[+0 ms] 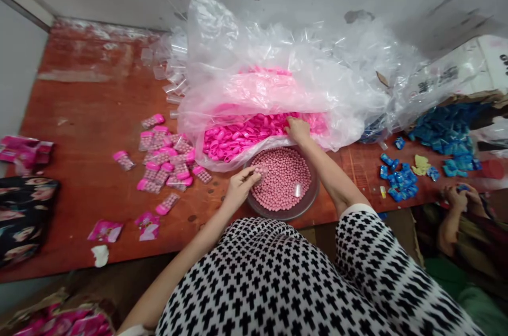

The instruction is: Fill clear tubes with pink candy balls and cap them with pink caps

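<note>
My left hand [238, 188] is closed over the left rim of a round bowl [286, 214]. Between its fingertips is a small clear container [259, 171] with pink showing in it. Pink beads [278, 180] fill the bowl, and another clear container [298, 190] lies on top of them. Behind the bowl, my right hand [298, 130] reaches into a large plastic bag [333, 92] of bright pink caps [238, 137]. Its fingers are curled down at the caps, and what they hold is hidden. Left of the bag lie several capped containers of beads [162, 164].
Loose clear containers [174, 79] lie at the bag's left side. Two pink packets [105, 230] and a floral cloth item [27, 214] are on the left of the table [87, 98]. Blue wrapped pieces [402, 181] lie on the right, near another person's hands [462, 198].
</note>
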Available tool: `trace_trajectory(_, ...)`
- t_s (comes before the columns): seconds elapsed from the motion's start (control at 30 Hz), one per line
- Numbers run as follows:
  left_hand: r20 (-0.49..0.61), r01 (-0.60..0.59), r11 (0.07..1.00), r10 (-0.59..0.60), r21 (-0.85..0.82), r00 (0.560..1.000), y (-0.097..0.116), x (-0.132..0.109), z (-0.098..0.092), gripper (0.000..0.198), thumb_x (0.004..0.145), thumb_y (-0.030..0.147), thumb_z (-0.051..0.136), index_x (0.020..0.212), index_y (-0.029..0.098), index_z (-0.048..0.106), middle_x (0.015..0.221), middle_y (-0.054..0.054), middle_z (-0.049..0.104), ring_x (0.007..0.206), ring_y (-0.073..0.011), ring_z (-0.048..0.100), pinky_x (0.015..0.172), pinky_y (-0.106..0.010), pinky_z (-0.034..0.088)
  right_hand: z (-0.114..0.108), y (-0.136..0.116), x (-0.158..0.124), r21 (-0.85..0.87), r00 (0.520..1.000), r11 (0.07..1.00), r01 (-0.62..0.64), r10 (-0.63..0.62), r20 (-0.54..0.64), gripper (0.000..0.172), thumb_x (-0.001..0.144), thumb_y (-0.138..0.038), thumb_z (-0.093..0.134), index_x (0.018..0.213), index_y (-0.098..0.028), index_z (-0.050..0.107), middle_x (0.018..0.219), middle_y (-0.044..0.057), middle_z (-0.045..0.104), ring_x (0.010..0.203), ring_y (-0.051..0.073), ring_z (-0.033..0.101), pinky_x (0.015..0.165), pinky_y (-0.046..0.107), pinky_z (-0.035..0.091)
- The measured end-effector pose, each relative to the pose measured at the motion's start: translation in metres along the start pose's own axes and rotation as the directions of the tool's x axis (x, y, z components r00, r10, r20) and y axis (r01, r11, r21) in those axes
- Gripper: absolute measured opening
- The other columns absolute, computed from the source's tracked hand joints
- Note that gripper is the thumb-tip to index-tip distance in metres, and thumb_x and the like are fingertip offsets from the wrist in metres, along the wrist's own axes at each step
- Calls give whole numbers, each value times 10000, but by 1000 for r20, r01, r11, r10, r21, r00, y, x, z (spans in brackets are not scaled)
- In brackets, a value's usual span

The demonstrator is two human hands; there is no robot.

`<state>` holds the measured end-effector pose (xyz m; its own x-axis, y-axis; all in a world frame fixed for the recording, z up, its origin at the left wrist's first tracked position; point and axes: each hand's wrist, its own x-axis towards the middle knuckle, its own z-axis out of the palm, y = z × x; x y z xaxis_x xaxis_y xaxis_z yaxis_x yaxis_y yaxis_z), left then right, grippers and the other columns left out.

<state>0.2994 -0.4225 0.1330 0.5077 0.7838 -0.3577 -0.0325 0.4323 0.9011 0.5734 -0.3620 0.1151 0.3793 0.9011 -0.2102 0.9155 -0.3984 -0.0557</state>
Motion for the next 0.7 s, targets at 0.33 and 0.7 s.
trace_trajectory(0.33,-67,0,960,-20,-279,998,10,25,12,432,620,436,764,942,160,678,955,-59,704,822,-177,664,795,-345,552,-27,-2,-56,730,953,615,298,-236,-190,278,886,-310,473,1077,-128,563,994,82,643,882,151,587,811,267,475)
trace_trajectory(0.7,-152,-32,905,-37,-424,988,18,10,23,388,573,383,802,835,146,641,786,-4,687,692,-101,646,688,-224,542,-4,-73,-149,811,945,484,327,-143,-296,365,822,-349,589,1162,-218,603,1086,92,618,1027,203,576,913,343,460)
